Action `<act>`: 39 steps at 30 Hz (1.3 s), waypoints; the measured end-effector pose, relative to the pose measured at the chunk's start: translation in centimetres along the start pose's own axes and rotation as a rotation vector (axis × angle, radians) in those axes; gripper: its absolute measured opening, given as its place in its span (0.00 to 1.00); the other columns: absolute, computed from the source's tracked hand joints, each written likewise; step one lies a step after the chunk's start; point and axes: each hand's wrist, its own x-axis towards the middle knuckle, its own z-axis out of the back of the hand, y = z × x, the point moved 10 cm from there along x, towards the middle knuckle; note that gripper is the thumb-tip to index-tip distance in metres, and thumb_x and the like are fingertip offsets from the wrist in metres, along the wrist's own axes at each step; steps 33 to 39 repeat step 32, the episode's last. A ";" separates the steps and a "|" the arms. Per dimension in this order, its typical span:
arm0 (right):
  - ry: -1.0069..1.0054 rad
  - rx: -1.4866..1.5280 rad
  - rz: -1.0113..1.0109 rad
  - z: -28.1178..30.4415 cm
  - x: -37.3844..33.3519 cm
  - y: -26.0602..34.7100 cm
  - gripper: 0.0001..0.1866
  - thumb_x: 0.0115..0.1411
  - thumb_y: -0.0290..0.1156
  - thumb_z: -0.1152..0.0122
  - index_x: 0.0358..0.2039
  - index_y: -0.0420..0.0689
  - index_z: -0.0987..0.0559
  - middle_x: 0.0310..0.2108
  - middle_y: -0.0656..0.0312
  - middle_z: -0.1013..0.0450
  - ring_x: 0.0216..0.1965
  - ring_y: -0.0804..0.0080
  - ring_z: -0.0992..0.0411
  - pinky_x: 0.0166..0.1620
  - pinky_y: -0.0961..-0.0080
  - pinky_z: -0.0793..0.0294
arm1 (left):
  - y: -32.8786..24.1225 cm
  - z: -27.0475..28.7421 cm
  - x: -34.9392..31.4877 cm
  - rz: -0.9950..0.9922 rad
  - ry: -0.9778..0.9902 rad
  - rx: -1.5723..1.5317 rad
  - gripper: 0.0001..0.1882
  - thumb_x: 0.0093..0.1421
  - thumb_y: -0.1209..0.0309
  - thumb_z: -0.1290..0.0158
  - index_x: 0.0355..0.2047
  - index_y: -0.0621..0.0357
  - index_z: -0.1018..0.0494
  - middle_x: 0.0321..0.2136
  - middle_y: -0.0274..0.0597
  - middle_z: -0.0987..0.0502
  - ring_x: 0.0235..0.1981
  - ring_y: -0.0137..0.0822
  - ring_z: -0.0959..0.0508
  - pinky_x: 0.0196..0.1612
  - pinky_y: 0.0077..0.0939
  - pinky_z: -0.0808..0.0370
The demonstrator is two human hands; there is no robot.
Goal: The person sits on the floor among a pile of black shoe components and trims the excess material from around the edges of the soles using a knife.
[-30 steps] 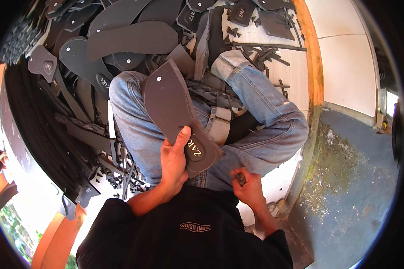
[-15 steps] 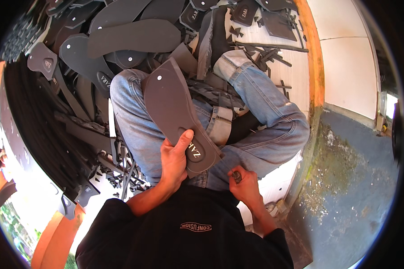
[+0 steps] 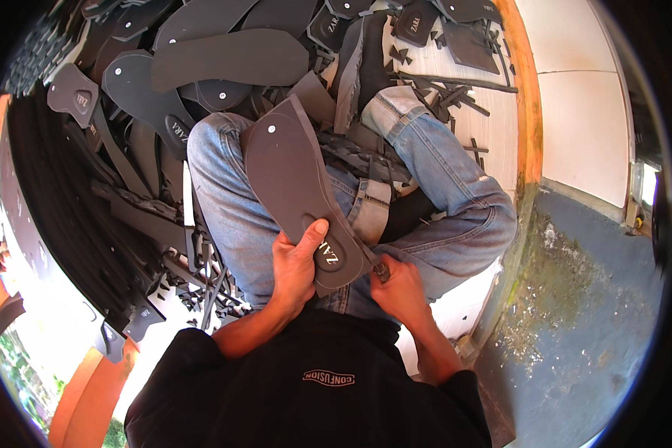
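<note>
My left hand (image 3: pixel 295 261) is closed on a dark foam sandal sole (image 3: pixel 287 168), with the thumb pressed on the raised oval at its heel. The sole slants over my lap, its wide toe end away from me and a pale dot near the tip. A thin outline runs inside its rim, and spare foam stands outside that line. My right hand (image 3: pixel 402 293) is a fist round a tool with a short dark handle (image 3: pixel 381 272). It is right beside the sole's heel edge; the tool's working end is hidden.
My crossed legs in jeans (image 3: pixel 235 201) lie under the work. Beyond them is a heap of dark soles (image 3: pixel 231 56) and foam offcuts. Black foam strips (image 3: pixel 60 194) are stacked at the left. Small scraps lie on white boards; an orange-edged wall (image 3: pixel 529 97) stands at the right.
My right hand with the tool has moved left and forward, up to the sole's heel edge. The sole and my left hand have shifted only slightly in the picture.
</note>
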 end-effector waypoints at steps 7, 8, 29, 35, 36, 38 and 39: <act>0.000 0.084 0.050 -0.9 2.5 2.2 0.10 0.46 0.32 0.41 0.28 0.40 0.25 0.21 0.45 0.27 0.29 0.44 0.28 0.35 0.54 0.30 | -0.1 -0.2 0.0 -0.013 0.031 -0.036 0.08 0.58 0.72 0.44 0.35 0.63 0.27 0.29 0.38 0.23 0.28 0.26 0.22 0.32 0.19 0.23; -0.006 0.090 0.059 -1.1 2.8 2.2 0.11 0.46 0.33 0.40 0.28 0.40 0.25 0.21 0.45 0.27 0.29 0.44 0.28 0.35 0.55 0.30 | -0.1 -0.3 0.1 -0.017 0.035 -0.040 0.08 0.58 0.72 0.44 0.35 0.63 0.27 0.30 0.38 0.23 0.28 0.26 0.22 0.32 0.19 0.23; -0.328 0.019 0.406 -1.4 7.2 6.8 0.16 0.50 0.41 0.41 0.30 0.40 0.29 0.26 0.46 0.27 0.33 0.42 0.29 0.36 0.52 0.34 | 0.3 -1.3 0.5 -0.008 0.038 -0.147 0.11 0.57 0.69 0.43 0.38 0.61 0.28 0.32 0.35 0.24 0.31 0.25 0.24 0.36 0.19 0.25; -0.007 0.158 0.014 -4.0 10.7 4.0 0.17 0.50 0.42 0.41 0.31 0.41 0.28 0.33 0.44 0.26 0.39 0.43 0.30 0.40 0.53 0.34 | 0.3 -1.1 0.5 -0.015 0.031 -0.142 0.16 0.56 0.67 0.42 0.41 0.62 0.29 0.35 0.37 0.25 0.35 0.27 0.25 0.40 0.21 0.26; -0.007 0.158 0.014 -4.0 10.7 4.0 0.17 0.50 0.42 0.41 0.31 0.41 0.28 0.33 0.44 0.26 0.39 0.43 0.30 0.40 0.53 0.34 | 0.3 -1.1 0.5 -0.015 0.031 -0.142 0.16 0.56 0.67 0.42 0.41 0.62 0.29 0.35 0.37 0.25 0.35 0.27 0.25 0.40 0.21 0.26; -0.007 0.158 0.014 -4.0 10.7 4.0 0.17 0.50 0.42 0.41 0.31 0.41 0.28 0.33 0.44 0.26 0.39 0.43 0.30 0.40 0.53 0.34 | 0.3 -1.1 0.5 -0.015 0.031 -0.142 0.16 0.56 0.67 0.42 0.41 0.62 0.29 0.35 0.37 0.25 0.35 0.27 0.25 0.40 0.21 0.26; -0.007 0.158 0.014 -4.0 10.7 4.0 0.17 0.50 0.42 0.41 0.31 0.41 0.28 0.33 0.44 0.26 0.39 0.43 0.30 0.40 0.53 0.34 | 0.3 -1.1 0.5 -0.015 0.031 -0.142 0.16 0.56 0.67 0.42 0.41 0.62 0.29 0.35 0.37 0.25 0.35 0.27 0.25 0.40 0.21 0.26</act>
